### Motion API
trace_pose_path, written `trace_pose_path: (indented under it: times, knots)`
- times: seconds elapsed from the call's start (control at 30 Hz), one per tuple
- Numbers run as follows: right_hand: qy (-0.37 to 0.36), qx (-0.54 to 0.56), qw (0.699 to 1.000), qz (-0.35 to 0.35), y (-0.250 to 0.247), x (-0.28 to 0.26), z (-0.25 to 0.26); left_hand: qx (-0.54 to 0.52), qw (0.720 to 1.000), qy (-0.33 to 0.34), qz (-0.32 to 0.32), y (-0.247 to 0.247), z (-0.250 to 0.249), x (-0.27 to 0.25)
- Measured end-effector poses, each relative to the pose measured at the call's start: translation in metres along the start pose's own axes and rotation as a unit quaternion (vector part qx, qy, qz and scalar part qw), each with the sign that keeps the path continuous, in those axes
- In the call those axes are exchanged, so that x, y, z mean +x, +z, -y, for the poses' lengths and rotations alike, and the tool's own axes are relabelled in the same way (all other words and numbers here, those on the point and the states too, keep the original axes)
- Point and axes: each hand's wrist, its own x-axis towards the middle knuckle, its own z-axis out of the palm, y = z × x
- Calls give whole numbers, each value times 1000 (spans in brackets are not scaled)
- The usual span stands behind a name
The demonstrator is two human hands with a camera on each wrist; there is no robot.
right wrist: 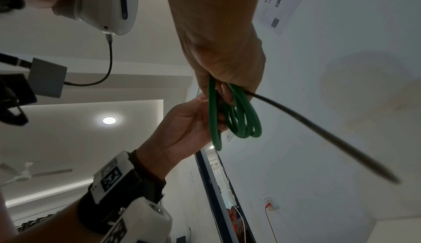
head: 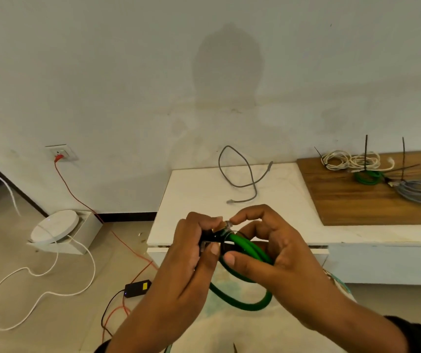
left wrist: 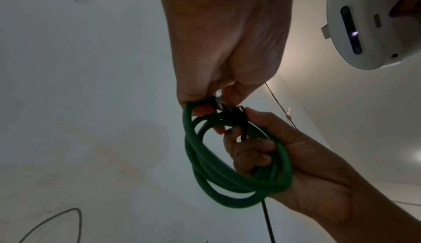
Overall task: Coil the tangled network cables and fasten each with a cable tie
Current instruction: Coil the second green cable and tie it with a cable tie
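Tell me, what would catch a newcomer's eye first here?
The bright green cable, coiled into loops and held up in front of the white table by both hands, left hand and right hand. Next, the tied bundles on the wooden board at the far right, and a loose grey cable on the table.

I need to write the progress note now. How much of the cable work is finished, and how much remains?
Done: on the wooden board, the white bundles, a small green coil and a grey coil lie coiled with black ties. In hand: both the left hand and right hand hold a green cable coil with a black cable tie at it, apparently not yet closed. Left: the loose grey cable on the white counter.
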Motion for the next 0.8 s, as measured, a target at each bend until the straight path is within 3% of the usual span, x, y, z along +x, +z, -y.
trace_pose_path:
  times: [0.33, 0.47, 0.67, 0.8]
  knots:
    - [78, 187, 977, 62, -5, 3, 1, 77, 989, -3, -123, 8, -8, 5]
    - [70, 217, 971, 71, -7, 3, 0, -48, 993, 33, -98, 11, -11, 14]
    - [33, 178, 980, 81, -10, 3, -3, 6, 995, 100, -14, 1, -1, 19]
    - [8, 169, 983, 66, -10, 6, -4, -78, 994, 69, -44, -3, -2, 18]
